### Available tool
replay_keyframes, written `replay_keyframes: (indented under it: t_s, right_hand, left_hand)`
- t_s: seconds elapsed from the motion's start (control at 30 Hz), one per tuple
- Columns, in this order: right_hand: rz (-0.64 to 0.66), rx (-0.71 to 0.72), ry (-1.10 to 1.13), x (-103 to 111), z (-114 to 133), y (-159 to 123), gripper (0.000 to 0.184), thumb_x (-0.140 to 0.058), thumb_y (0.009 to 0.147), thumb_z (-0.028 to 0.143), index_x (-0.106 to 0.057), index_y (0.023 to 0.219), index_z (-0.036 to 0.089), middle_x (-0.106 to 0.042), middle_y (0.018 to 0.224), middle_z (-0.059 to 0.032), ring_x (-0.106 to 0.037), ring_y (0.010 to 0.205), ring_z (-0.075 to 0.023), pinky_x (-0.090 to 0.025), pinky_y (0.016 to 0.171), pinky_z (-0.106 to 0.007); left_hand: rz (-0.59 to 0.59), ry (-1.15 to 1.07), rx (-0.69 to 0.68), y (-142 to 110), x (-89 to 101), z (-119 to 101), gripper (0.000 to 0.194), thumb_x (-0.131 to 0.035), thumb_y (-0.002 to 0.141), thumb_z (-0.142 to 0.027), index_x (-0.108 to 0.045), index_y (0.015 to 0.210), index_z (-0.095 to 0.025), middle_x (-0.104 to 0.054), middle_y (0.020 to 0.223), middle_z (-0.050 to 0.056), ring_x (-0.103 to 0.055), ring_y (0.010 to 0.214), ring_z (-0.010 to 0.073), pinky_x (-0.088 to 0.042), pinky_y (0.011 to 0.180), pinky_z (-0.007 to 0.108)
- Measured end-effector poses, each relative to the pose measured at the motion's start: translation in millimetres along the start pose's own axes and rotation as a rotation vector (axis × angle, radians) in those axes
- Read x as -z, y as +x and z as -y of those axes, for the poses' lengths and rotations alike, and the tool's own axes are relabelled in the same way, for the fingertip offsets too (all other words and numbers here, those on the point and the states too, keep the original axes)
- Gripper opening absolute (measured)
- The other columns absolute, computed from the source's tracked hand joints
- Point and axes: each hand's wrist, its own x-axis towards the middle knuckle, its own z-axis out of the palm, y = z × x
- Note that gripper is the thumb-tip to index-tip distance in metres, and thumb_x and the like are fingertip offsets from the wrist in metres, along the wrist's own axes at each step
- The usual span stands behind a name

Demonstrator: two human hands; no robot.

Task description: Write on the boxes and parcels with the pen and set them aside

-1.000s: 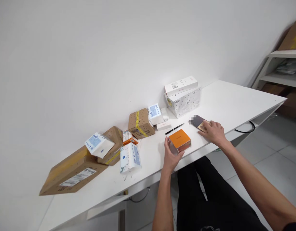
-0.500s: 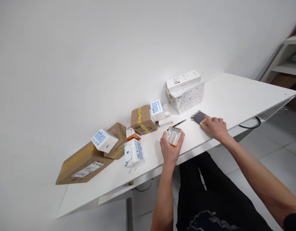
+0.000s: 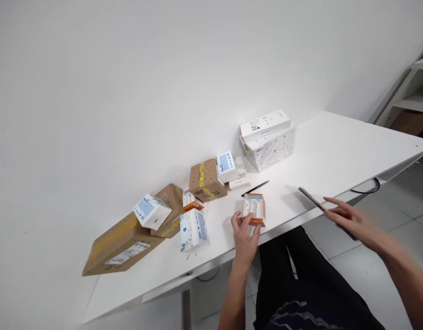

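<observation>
The phone (image 3: 311,198) is pinched at a tilt by the right hand (image 3: 358,224), while the printed box (image 3: 254,206) is touched by the spread left hand (image 3: 245,240)

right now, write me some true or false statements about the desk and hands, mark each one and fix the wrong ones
1. The left hand touches the small orange and white box. True.
2. The black pen lies on the desk. True.
3. The right hand grips the black pen. False: it holds a thin, dark phone.
4. The long white box sits underneath the larger white box. False: it rests on top.
5. Yellow tape crosses a brown carton. True.
</observation>
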Motion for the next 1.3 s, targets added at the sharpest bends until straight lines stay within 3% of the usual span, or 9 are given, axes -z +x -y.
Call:
replay_keyframes:
  t_s: [0.13, 0.3, 0.57, 0.8, 0.93, 1.0, 1.13, 1.23, 1.3]
  right_hand:
    - [0.292, -0.188, 0.711, -28, -11, -35, 0.058, -0.048, 0.076, 0.064, -0.062, 0.120, 0.030, -0.068, 0.117, -0.0141, -0.069, 0.093, -0.0350, -0.057, 0.078, -0.049]
    - [0.513, -0.343, 1.174, -67, 6, -55, 0.046, -0.045, 0.087, 0.052, -0.068, 0.110, 0.018, -0.070, 0.114, -0.0152, -0.069, 0.097, -0.0311, -0.054, 0.084, -0.046]
    - [0.581, -0.390, 1.338, -73, 15, -35, 0.049, -0.038, 0.093, 0.050, -0.064, 0.115, 0.015, -0.071, 0.110, -0.0155, -0.069, 0.095, -0.0283, -0.053, 0.083, -0.045]
    - [0.543, -0.402, 1.346, -66, 27, -27, 0.056, -0.034, 0.090, 0.057, -0.058, 0.121, 0.017, -0.068, 0.116, -0.0148, -0.068, 0.097, -0.0310, -0.049, 0.088, -0.052]
    - [0.490, -0.300, 1.179, -58, 40, -27, 0.060, -0.031, 0.090, 0.059, -0.054, 0.123, 0.016, -0.066, 0.118, -0.0170, -0.068, 0.094, -0.0296, -0.051, 0.085, -0.050]
    - [0.385, -0.183, 0.985, -53, 42, -20, 0.057, -0.037, 0.089, 0.059, -0.050, 0.127, 0.019, -0.064, 0.121, -0.0156, -0.066, 0.097, -0.0286, -0.051, 0.086, -0.048]
    - [-0.003, 0.138, 0.138, -49, 43, 12, 0.052, -0.045, 0.088, 0.055, -0.047, 0.132, 0.028, -0.064, 0.114, -0.0110, -0.061, 0.101, -0.0279, -0.049, 0.085, -0.044]
    - [-0.276, 0.330, -0.599, -55, 46, 36, 0.048, -0.043, 0.091, 0.048, -0.052, 0.131, 0.024, -0.057, 0.119, -0.0190, -0.054, 0.106, -0.0352, -0.044, 0.084, -0.050]
    - [-0.399, 0.399, -0.923, -62, 48, 48, 0.046, -0.043, 0.091, 0.044, -0.054, 0.130, 0.021, -0.054, 0.120, -0.0236, -0.053, 0.103, -0.0375, -0.042, 0.081, -0.051]
  left_hand:
    - [0.021, 0.000, -0.086, 7, -16.0, -2, 0.031, -0.059, 0.086, -0.022, -0.062, 0.117, -0.026, -0.042, 0.122, 0.010, -0.055, 0.098, 0.0195, -0.052, 0.088, 0.037]
    - [0.020, 0.017, -0.132, 15, -30.0, -11, 0.033, -0.058, 0.086, -0.017, -0.059, 0.119, -0.024, -0.042, 0.117, 0.010, -0.055, 0.101, 0.0195, -0.053, 0.088, 0.037]
    - [0.061, -0.077, -0.002, 21, -20.5, -7, 0.056, -0.069, 0.075, -0.021, -0.045, 0.126, -0.023, -0.043, 0.118, 0.012, -0.054, 0.099, 0.0213, -0.053, 0.078, 0.036]
    - [0.155, -0.198, 0.072, 32, -25.1, -1, 0.077, -0.074, 0.073, -0.030, -0.031, 0.137, -0.028, -0.027, 0.141, 0.015, -0.044, 0.124, 0.0277, -0.048, 0.094, 0.043]
    - [0.215, -0.225, 0.106, 41, -24.7, -1, 0.092, -0.076, 0.071, -0.035, -0.020, 0.143, -0.030, -0.015, 0.149, 0.014, -0.034, 0.134, 0.0298, -0.043, 0.102, 0.046]
    - [0.255, -0.203, 0.108, 45, -22.3, -3, 0.099, -0.078, 0.069, -0.037, -0.015, 0.145, -0.030, -0.010, 0.152, 0.014, -0.024, 0.140, 0.0315, -0.038, 0.106, 0.048]
    - [0.313, -0.126, 0.119, 53, -15.7, -12, 0.106, -0.080, 0.066, -0.042, -0.013, 0.147, -0.030, -0.008, 0.155, 0.013, -0.010, 0.145, 0.0326, -0.026, 0.113, 0.052]
    - [0.344, -0.058, 0.156, 59, -11.9, -22, 0.107, -0.079, 0.063, -0.050, -0.016, 0.147, -0.030, -0.009, 0.156, 0.012, -0.012, 0.145, 0.0339, -0.024, 0.114, 0.053]
    - [0.354, -0.043, 0.175, 62, -10.6, -26, 0.111, -0.079, 0.062, -0.054, -0.014, 0.148, -0.030, -0.010, 0.156, 0.012, -0.013, 0.145, 0.0347, -0.024, 0.114, 0.053]
